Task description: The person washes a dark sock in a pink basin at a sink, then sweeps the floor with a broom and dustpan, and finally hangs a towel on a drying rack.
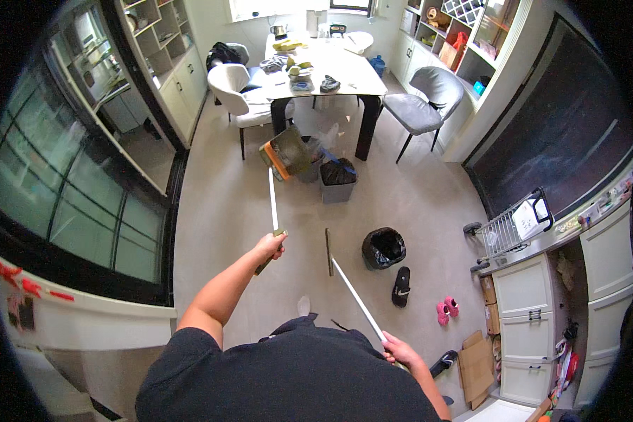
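Observation:
My left hand (272, 246) is wrapped around the handle of a long-handled dustpan (291, 150), stretched out ahead of me. The pan is raised and tipped, with its orange edge towards me, beside a bin (310, 171) that it partly hides. Whether anything is in the pan I cannot tell. In my right hand (399, 349) is the white pole of a floor broom or squeegee (360, 300); its narrow dark head (328, 252) rests on the floor. Right of the dustpan stands a grey bin (337, 192) with a black liner and a blue strip on top.
A black-lined bin (383, 248) stands nearer, beside a black slipper (401, 287) and pink shoes (447, 310). Ahead is a cluttered dining table (348, 68) with chairs, including a grey one (416, 113). A metal cart (506, 227) and flattened cardboard (476, 369) are at right.

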`<action>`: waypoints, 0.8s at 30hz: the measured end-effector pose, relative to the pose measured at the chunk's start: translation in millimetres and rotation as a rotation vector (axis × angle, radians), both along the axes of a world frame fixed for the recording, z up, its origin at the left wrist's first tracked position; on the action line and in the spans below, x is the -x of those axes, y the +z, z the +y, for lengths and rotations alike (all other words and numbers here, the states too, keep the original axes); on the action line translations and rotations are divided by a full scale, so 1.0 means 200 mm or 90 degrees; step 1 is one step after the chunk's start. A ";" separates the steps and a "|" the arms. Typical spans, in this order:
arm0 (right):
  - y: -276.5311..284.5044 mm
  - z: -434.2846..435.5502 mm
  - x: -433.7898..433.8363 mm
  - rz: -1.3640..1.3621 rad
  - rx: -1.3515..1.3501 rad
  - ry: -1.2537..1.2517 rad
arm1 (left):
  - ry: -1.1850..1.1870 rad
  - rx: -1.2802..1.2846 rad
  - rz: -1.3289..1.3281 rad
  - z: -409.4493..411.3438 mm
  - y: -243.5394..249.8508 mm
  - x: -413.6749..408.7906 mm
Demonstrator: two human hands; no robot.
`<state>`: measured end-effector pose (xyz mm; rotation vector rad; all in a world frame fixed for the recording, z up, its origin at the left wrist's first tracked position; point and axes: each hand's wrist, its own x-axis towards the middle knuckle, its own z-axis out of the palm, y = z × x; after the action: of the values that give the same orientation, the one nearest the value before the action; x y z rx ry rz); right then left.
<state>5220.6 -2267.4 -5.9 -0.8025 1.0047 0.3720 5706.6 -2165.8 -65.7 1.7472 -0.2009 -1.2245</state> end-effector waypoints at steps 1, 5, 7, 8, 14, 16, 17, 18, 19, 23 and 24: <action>0.00 0.00 -0.05 0.013 0.005 -0.002 | -0.029 -0.029 -0.059 -0.09 -0.02 -0.07; -0.13 0.01 -0.13 0.001 0.095 -0.010 | -0.129 -0.160 -0.240 -0.36 -0.11 -0.33; -0.34 0.08 -0.06 -0.014 0.165 -0.098 | -0.196 -0.228 -0.285 -0.49 -0.12 -0.35; -0.38 0.08 -0.04 -0.011 0.172 -0.118 | -0.230 -0.255 -0.322 -0.55 -0.14 -0.37; -0.23 0.01 -0.12 -0.016 0.082 -0.189 | -0.329 -0.600 -0.543 -0.74 -0.53 -0.50; -0.19 0.02 -0.12 0.016 0.071 -0.211 | -0.414 -0.641 -0.561 -0.76 -0.63 -0.50; -0.16 0.01 -0.12 0.037 0.069 -0.206 | -0.454 -0.661 -0.569 -0.77 -0.67 -0.51; -0.11 0.00 -0.13 0.058 0.066 -0.199 | -0.372 -0.646 -0.546 -0.76 -0.72 -0.53; -0.06 -0.01 -0.15 0.080 0.062 -0.195 | -0.439 -0.655 -0.609 -0.72 -0.74 -0.54; -0.08 -0.03 -0.10 0.087 0.076 -0.183 | -0.448 -0.635 -0.680 -0.65 -0.73 -0.62; -0.10 -0.02 -0.07 0.090 0.073 -0.192 | -0.470 -0.621 -0.692 -0.68 -0.63 -0.59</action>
<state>5235.3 -2270.8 -25.5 -0.7207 1.2683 0.1125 5825.4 -2301.7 -192.3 3.2786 -1.0969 -0.6782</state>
